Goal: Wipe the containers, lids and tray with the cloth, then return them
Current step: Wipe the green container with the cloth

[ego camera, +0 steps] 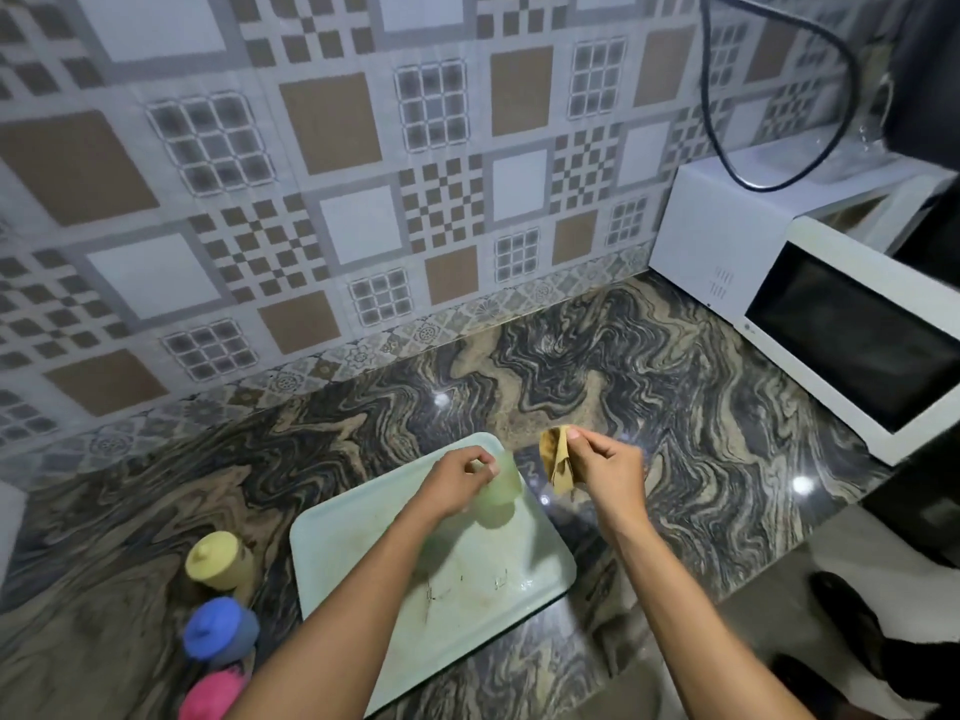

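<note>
Just then: left hand (457, 480) gripped blurred green container (500, 492) above far end of tray (524, 579). Right hand (609, 471) pinched folded cloth (555, 460), just right of container, not touching. Container's axis unclear.

The countertop (623, 366) is polished stone, glossy enough to throw back bright spots of light. The pale tray (519, 558) looks like smooth plastic, its near part dulled by scuffs and smears. The green container (498, 491) is cloudy, translucent plastic. The yellow cloth (556, 462) is soft, crumpled fabric. Near left, the yellow container (218, 561) and blue container (218, 628) look like matt plastic. The microwave (727, 236), far right, has a smooth white casing.
</note>
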